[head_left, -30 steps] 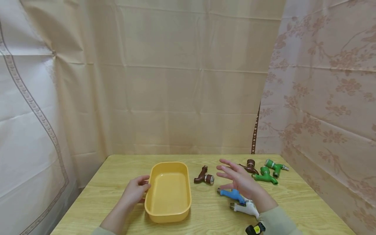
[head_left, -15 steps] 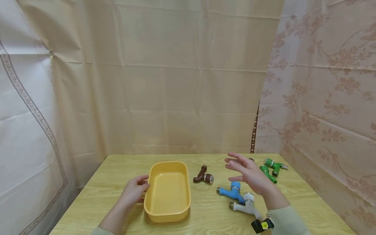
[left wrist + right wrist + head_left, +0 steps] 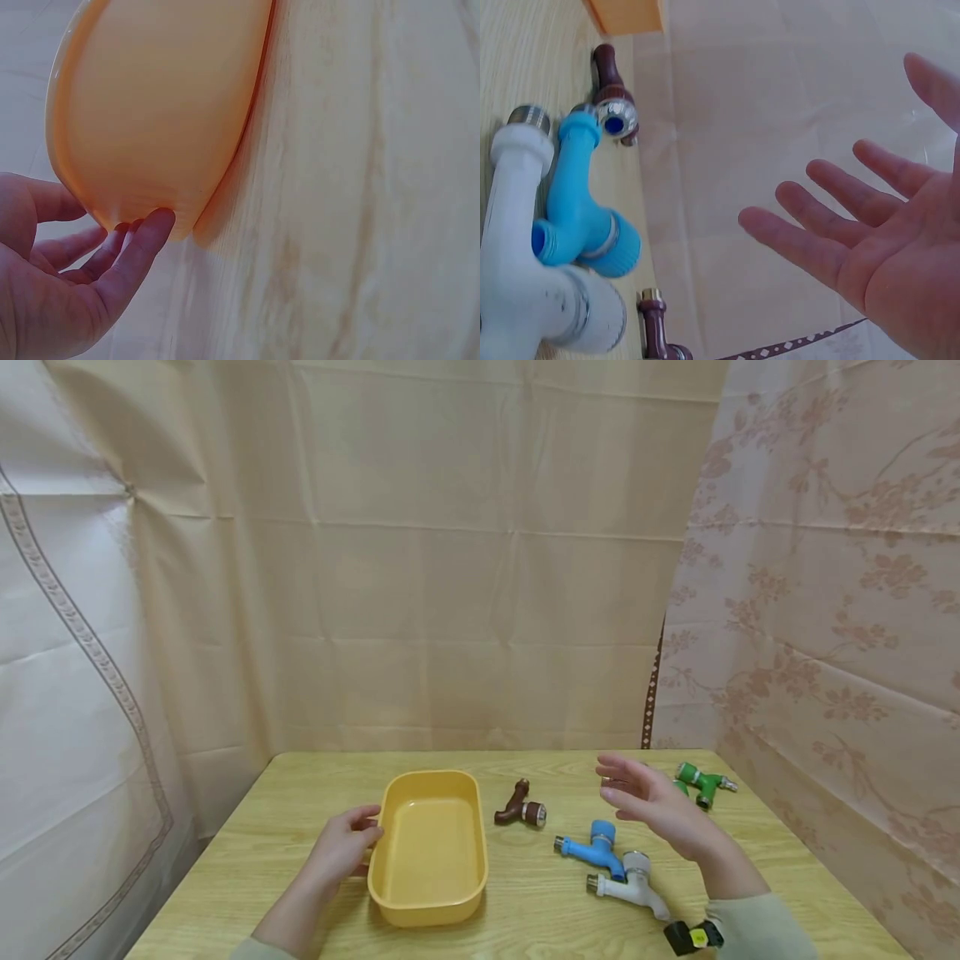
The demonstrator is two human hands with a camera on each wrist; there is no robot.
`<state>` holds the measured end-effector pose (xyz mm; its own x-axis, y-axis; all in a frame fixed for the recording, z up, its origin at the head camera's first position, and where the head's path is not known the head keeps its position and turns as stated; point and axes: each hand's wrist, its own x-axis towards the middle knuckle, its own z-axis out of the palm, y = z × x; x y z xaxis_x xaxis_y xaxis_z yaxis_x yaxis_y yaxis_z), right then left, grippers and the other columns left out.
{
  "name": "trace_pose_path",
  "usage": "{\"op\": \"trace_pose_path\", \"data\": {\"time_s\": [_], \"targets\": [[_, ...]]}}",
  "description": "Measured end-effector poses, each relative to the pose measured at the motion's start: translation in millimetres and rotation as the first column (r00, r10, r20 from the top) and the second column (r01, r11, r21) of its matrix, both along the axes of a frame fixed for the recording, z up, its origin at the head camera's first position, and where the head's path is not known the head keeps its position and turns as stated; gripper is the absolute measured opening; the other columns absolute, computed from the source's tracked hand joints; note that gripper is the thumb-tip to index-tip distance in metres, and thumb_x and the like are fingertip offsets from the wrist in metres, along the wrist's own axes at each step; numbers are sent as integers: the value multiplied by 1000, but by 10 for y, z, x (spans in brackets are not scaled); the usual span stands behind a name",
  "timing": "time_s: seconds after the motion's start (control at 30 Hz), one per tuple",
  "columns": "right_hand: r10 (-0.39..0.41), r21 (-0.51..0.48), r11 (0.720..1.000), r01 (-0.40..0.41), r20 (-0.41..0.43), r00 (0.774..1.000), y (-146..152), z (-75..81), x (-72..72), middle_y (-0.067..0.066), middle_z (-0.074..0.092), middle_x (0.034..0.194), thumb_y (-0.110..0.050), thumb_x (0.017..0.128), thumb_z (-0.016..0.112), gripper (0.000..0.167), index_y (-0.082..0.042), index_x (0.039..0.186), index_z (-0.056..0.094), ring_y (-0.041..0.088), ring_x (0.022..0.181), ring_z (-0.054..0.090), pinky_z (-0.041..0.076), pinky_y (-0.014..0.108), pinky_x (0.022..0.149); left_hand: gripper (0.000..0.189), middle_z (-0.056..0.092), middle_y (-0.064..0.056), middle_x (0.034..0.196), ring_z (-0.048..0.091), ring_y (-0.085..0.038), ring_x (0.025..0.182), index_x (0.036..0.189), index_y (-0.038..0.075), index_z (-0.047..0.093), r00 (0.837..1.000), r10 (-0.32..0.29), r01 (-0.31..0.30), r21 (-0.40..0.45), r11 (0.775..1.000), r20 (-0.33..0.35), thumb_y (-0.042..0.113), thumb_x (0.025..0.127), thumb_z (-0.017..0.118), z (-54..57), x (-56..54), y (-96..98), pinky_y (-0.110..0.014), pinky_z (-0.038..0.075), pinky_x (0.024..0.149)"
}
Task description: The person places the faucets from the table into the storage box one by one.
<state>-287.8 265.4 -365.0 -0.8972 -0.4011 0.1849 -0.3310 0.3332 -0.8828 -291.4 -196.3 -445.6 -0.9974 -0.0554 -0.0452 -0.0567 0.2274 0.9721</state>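
Note:
My left hand [image 3: 341,850] holds the left side of a yellow plastic tray [image 3: 427,910], thumb at the rim. In the left wrist view its fingertips touch the outer wall of the tray [image 3: 165,112]. My right hand [image 3: 663,806] hovers over the table's right side, fingers spread and holding nothing, palm bare in the right wrist view. Below it lie a blue tap [image 3: 591,852] and a white tap [image 3: 633,889]. Behind it, a green tap [image 3: 705,783] shows; another green one and a brown one are mostly hidden. Another brown tap [image 3: 517,810] lies right of the tray.
A wood-grain table [image 3: 300,793] bears everything. Beige curtain [image 3: 420,568] hangs behind it, and floral cloth [image 3: 847,635] along the right. A black device with a yellow label [image 3: 693,937] sits by the right sleeve.
My right hand has moved to the right, uncovering the blue and white taps and covering more of the brown and green ones behind. The left hand and tray have stayed put.

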Motion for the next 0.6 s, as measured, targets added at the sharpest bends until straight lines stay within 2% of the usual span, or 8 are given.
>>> {"op": "trace_pose_path", "data": {"time_s": [0.2,0.33,0.47,0.6], "targets": [[-17,161,987,27,-68,998,92,-57,-4,20,42,154,-32,100,68,67,-7,155,38,48,138,38,45,64,104,46,54,-27,130,63,-32,103,144,-5,50,1000,-4,4,0,1000,-6,7,100,58,15,7,2,-46,63,67],[-53,236,970,65,-57,997,145,-113,-17,20,41,155,-36,94,74,76,-9,156,38,51,139,34,39,72,103,47,54,-27,129,63,-31,101,143,-5,50,1000,-8,8,9,1000,-11,6,99,58,16,5,2,-46,63,66],[-80,301,949,90,-45,996,182,-169,-28,22,41,155,-41,88,79,82,-11,155,41,54,139,33,42,71,100,46,54,-26,128,63,-31,101,143,-5,50,1000,-8,8,13,1000,-10,5,99,58,12,5,-1,-47,63,66],[-84,378,920,107,-75,994,220,-208,-26,26,40,154,-43,83,83,88,-9,153,42,57,134,38,48,67,96,46,54,-26,127,63,-32,100,143,-5,50,1000,-7,7,14,1000,-9,5,99,58,14,8,0,-46,63,66]]}}
